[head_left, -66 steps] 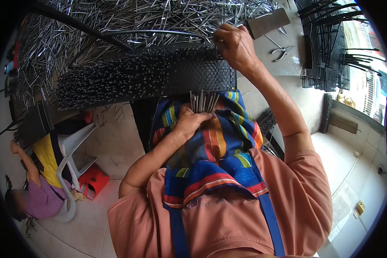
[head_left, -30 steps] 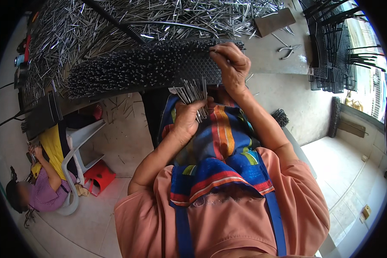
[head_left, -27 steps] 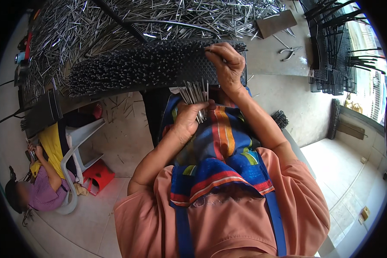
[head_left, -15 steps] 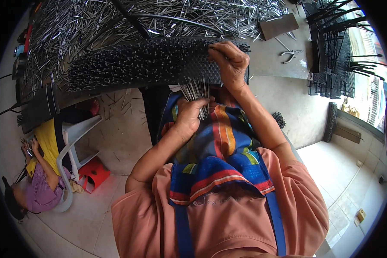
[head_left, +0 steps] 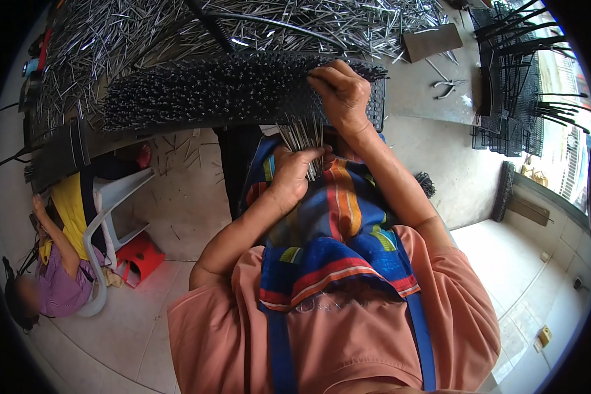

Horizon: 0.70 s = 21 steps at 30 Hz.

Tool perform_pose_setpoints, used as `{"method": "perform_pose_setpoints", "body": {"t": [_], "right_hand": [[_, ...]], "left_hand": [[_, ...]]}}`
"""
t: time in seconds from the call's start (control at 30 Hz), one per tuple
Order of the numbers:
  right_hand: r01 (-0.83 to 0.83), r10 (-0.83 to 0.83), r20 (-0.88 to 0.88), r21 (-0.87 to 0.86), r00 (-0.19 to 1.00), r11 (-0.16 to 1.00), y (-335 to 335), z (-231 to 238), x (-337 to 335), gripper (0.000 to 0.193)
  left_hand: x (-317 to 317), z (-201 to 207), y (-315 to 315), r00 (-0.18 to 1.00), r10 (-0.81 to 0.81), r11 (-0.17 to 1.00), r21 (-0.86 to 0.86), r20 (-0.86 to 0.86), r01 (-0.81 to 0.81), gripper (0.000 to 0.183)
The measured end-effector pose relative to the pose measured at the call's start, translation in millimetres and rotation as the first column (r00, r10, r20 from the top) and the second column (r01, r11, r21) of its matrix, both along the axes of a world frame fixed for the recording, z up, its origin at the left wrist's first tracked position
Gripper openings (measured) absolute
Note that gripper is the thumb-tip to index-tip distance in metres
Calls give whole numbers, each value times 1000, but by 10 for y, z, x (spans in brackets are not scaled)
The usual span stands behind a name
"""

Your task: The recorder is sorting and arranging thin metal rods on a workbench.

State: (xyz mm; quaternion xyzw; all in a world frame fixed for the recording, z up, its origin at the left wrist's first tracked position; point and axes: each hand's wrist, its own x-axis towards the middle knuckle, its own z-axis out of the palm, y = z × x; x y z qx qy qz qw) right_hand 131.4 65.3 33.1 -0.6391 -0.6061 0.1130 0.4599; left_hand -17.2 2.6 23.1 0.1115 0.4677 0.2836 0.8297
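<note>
My left hand [head_left: 289,175] is closed around a fanned bundle of thin metal strips [head_left: 301,134], held upright over my striped apron [head_left: 340,197]. Just beyond it lies a long black perforated board [head_left: 377,105], thickly set with short dark upright pieces [head_left: 197,95]. My right hand [head_left: 345,97] is over the board's right part, thumb and fingertips pinched together. Whatever sits in that pinch is too small or hidden to make out. Bare holes show in the board beside my right wrist.
Loose metal strips [head_left: 131,39] cover the table behind the board. Pliers [head_left: 444,87] and a flat brown plate [head_left: 432,43] lie at the right. Black mesh racks [head_left: 499,98] stand by the window. At the left, another person [head_left: 62,269] sits near a red container [head_left: 140,259].
My right hand has shifted slightly left over the board, still pinched. My left hand keeps its bundle in nearly the same place. The seated person's hands have moved.
</note>
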Motion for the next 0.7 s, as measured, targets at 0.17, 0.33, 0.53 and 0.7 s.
{"method": "perform_pose_setpoints", "body": {"t": [0.17,0.33,0.53,0.7], "right_hand": [[30,-30,-3,35,1000,999,75,31,2,12],[-38,48,240,-46,970,998,67,121,66,11],[-199,127,-157,-629,979,751,-404,67,313,19],[-368,-270,-679,-639,683,675,-652,59,232,10]], "left_hand": [[3,10,26,1000,-2,1000,-4,22,2,24],[-21,-72,37,996,-2,999,-37,86,5,26],[14,-24,16,989,33,999,-42,145,-28,29],[71,-26,-17,999,15,999,51,29,-16,26]]}}
